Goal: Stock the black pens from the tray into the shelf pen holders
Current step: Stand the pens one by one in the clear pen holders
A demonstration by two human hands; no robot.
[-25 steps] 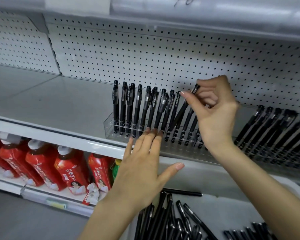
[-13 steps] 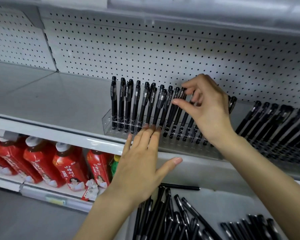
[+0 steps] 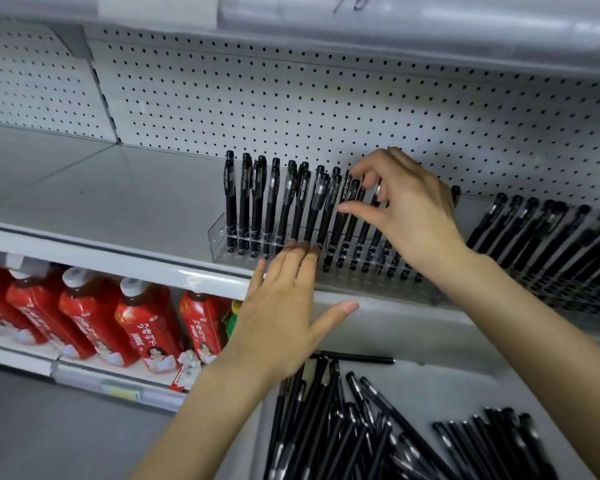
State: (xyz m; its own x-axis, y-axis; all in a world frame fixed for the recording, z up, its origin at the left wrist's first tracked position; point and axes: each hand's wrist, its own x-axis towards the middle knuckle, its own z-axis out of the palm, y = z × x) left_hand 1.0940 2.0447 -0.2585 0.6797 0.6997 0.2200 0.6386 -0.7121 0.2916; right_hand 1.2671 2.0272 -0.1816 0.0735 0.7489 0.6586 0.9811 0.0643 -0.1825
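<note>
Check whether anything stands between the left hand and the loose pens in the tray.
Nothing visible does. The left hand touches the pen holder with straight fingers; the tray pens lie uncovered below its wrist.

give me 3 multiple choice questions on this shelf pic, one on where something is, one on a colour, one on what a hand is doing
1. Where do the red bottles stand?
A) one level below the pen holder, to its left
B) in the tray
C) beside the standing pens

2. What colour are the pens lying in the tray?
A) blue
B) black
C) red

3. How is the left hand?
A) curled round a pen
B) a closed fist
C) fingers straight, tips at the holder's front

Answers:
1 A, the bottles line up under the edge that carries the holder.
2 B, every pen there is black.
3 C, its fingers lie flat and hold nothing.
</note>
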